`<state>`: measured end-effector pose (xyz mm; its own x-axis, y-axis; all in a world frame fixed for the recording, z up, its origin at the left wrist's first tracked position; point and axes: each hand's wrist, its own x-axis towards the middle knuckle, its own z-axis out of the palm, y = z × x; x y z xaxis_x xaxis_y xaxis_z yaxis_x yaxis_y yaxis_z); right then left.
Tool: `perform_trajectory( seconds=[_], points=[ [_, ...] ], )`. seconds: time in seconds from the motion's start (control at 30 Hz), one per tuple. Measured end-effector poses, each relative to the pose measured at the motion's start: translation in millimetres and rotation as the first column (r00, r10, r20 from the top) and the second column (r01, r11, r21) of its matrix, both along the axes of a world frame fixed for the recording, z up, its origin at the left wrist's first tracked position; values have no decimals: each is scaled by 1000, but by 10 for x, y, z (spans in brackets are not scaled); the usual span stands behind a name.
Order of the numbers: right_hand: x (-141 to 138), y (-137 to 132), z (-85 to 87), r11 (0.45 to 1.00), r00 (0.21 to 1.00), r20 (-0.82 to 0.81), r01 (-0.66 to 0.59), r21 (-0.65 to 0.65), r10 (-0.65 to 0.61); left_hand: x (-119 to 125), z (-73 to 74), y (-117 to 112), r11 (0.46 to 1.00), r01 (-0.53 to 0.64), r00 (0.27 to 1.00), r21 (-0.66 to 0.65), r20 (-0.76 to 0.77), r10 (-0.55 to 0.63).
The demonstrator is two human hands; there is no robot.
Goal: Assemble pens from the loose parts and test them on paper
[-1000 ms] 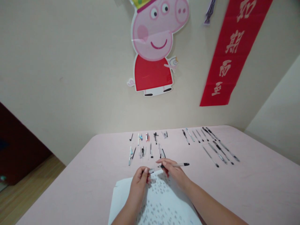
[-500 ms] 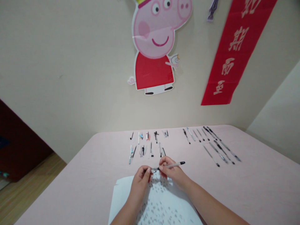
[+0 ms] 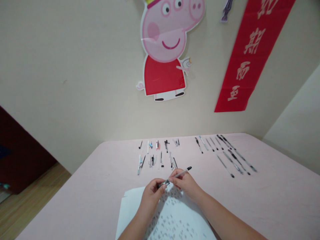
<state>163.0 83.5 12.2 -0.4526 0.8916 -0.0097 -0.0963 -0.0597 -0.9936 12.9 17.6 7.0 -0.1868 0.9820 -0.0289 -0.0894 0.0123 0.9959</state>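
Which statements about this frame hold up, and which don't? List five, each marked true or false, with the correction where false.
1. The right hand has its grip on a pen with a black end. True.
2. The left hand lies flat, away from the pen. False: its fingers are curled around a small piece, which looks like a pen cap, at the pen's front end.
3. The white paper is blank. False: it bears many small dark marks.
4. Small pen parts lie to the left of the whole pens on the table. True.
5. The red banner hangs left of the pig cutout. False: it hangs to the right.
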Motion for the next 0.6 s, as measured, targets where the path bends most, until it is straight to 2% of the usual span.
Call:
perform_trajectory(
  seconds=[0.23,0.37,0.5,0.6],
  points=[
    [-33,-2,-59,999,999,-17,-36,0,36,25,62,-4,1000,19,998,-6,59,-19],
    [-11,-5,-38,998,997,-66,-33,-50,30,28,56,-6,999,-23,996,-26,84,25],
    [46,47,-20,988,977,-149,143,-60,-151,20,44,-7,997,-59,996,-43,68,62],
    [100,96,-13,945,926,-192,324,-30,-324,21,70,-16,995,-81,995,-52,55,84]
  ],
)
